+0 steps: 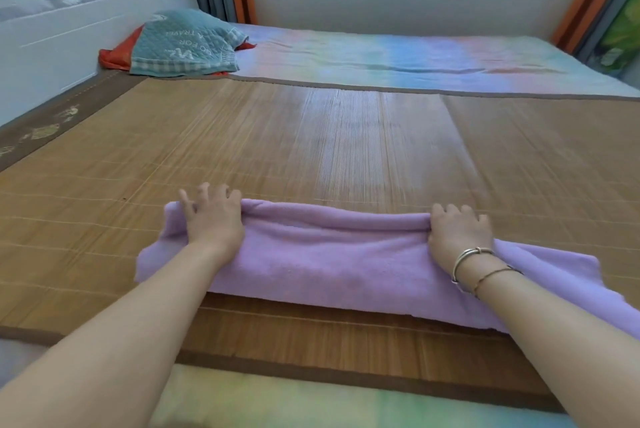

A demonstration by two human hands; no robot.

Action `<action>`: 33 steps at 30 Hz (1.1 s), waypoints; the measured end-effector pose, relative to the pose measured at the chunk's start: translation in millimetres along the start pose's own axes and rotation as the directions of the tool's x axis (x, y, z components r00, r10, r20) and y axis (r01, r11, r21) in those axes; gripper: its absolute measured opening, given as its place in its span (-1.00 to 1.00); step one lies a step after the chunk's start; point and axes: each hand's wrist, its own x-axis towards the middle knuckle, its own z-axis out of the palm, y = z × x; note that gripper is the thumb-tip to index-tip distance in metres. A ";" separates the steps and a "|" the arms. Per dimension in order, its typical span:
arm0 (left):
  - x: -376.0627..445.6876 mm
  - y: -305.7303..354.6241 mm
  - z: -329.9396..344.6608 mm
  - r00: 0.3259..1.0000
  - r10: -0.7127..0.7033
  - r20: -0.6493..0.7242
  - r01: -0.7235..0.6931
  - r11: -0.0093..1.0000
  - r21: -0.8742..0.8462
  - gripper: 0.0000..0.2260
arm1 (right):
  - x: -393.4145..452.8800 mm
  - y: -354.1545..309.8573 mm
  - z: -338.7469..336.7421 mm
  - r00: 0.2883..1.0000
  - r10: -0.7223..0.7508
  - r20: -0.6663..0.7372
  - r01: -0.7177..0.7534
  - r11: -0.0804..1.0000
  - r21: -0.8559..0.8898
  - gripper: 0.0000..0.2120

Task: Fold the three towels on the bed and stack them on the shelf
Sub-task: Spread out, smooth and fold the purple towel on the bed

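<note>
Purple towel (332, 254) lies at 6 o'clock on the bed's bamboo mat (311, 143), folded lengthwise. Left hand (214, 219) and right hand (460, 233) each grip the far fold, fingers curled over it, likely to keep the edges aligned. Pillow (180, 43) at 11 o'clock; its upside-down print seems to read "GO FOR A TRAVEL".
</note>
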 end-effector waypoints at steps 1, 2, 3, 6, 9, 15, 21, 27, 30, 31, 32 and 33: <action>-2.4 3.7 13.5 0.998 -0.040 0.049 0.041 0.999 -0.029 -0.62 | 0.5 -2.5 10.8 1.000 -0.015 0.005 0.016 1.000 -0.020 -0.76; -4.3 7.3 28.2 0.993 -0.080 0.092 0.085 0.995 -0.058 -0.58 | 1.1 -5.2 22.8 0.999 -0.032 0.013 0.032 0.999 -0.032 -0.75; -8.4 9.3 39.5 0.988 -0.110 0.110 0.118 0.990 -0.072 -0.55 | 0.3 -7.1 31.7 0.999 -0.046 0.014 0.047 0.999 -0.028 -0.75; -13.5 13.2 56.3 0.995 -0.088 0.039 0.090 0.994 -0.063 -0.51 | 3.3 -8.6 47.6 0.997 -0.080 -0.008 0.080 0.997 -0.005 -0.73; -15.8 21.1 45.2 0.993 0.045 -0.106 -0.059 0.989 -0.134 -0.41 | 2.7 -7.9 48.5 0.994 -0.100 -0.052 0.101 0.995 0.012 -0.57; -60.8 135.4 -3.1 0.880 0.469 -0.075 -0.419 0.692 -0.588 -0.55 | -12.3 7.3 31.9 0.984 -0.155 -0.087 0.162 0.984 0.078 -0.74; -83.5 217.2 5.9 0.806 0.557 0.199 -0.458 0.801 -0.386 -0.53 | -51.8 94.3 3.4 0.983 -0.185 0.013 0.186 0.983 -0.015 -0.46; -89.6 220.1 18.8 0.819 0.524 0.233 -0.430 0.830 -0.357 -0.37 | -56.7 188.2 4.5 0.974 0.133 0.181 -0.144 0.988 0.048 -0.70; -87.2 222.0 18.3 0.821 0.517 0.243 -0.422 0.836 -0.352 -0.20 | -40.6 207.4 13.3 0.916 0.336 0.218 -0.394 0.661 0.638 -0.89; -85.8 221.7 18.7 0.823 0.513 0.244 -0.420 0.838 -0.349 -0.15 | -34.8 210.4 17.5 0.887 0.385 0.254 -0.431 0.493 0.756 -0.85; -85.6 222.2 19.5 0.825 0.510 0.245 -0.419 0.842 -0.340 -0.11 | -31.6 212.0 23.6 0.859 0.414 0.302 -0.464 0.377 0.802 -0.84; -86.4 222.5 19.8 0.827 0.506 0.248 -0.420 0.847 -0.327 -0.08 | -31.0 213.0 32.4 0.837 0.417 0.355 -0.506 0.342 0.792 -0.84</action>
